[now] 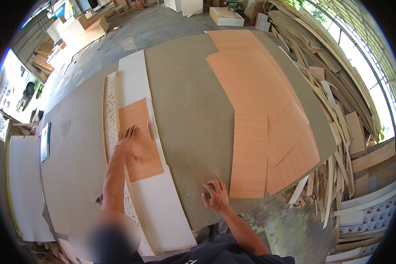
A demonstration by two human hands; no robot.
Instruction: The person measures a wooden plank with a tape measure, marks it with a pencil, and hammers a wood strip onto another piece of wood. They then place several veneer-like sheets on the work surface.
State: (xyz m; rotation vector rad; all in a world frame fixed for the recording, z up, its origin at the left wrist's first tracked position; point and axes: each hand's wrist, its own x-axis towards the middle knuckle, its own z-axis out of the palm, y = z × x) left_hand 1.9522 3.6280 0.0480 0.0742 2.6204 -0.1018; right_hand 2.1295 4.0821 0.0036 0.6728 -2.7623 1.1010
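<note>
My left hand [128, 140] lies with its fingers spread on an orange-brown wood-grain sheet [141, 165]. That sheet rests across a long white board [160, 209], leaving white bare at both ends. Along the board's left side runs a speckled strip [111, 103] with pale edges. To the right, my right hand [216, 196] is over the grey-green tabletop panel [189, 127], fingers bent and apart, holding nothing I can see. Beside it lies a narrow orange-brown sheet [250, 154]. Several larger sheets of the same colour [255, 79] overlap farther right.
Wood offcuts [332, 176] are heaped past the table's right edge, with long boards [325, 61] stacked behind. A white panel [26, 189] stands at the far left. Pale cabinets [81, 33] and a box [226, 17] sit on the floor beyond. A blurred patch covers the lower left.
</note>
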